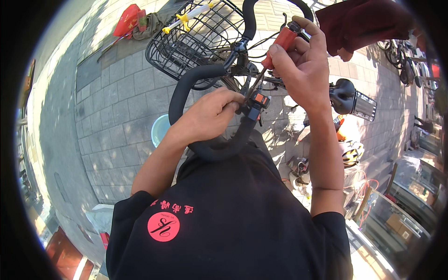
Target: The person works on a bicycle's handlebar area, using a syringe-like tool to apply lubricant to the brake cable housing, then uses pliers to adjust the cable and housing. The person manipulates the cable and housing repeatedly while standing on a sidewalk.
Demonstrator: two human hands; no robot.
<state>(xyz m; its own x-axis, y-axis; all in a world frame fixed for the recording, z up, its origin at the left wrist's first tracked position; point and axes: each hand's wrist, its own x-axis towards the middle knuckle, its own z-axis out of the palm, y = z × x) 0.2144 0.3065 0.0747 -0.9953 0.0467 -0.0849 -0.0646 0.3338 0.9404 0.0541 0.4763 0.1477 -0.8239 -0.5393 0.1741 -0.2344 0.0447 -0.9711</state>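
Note:
My right hand [303, 70] is closed around the red handle of a screwdriver [281, 44], whose shaft slants down toward the handlebar. Beside the shaft's lower end sits a black switch box with orange buttons [260, 99], mounted on the bar. My left hand [212, 114] reaches in from the left with its fingers bent together at the bracket next to that box. What those fingertips pinch, if anything, is hidden. The black padded handlebar [179, 93] curves around my left hand and back toward my body.
A black wire basket [205, 39] with a yellow-and-white item is fixed at the bike's front. The saddle [343, 95] lies to the right. A pale green basin [161, 129] stands on the paving. Someone in dark red clothing [364, 23] is at the upper right. Glass cases [392, 224] line the right.

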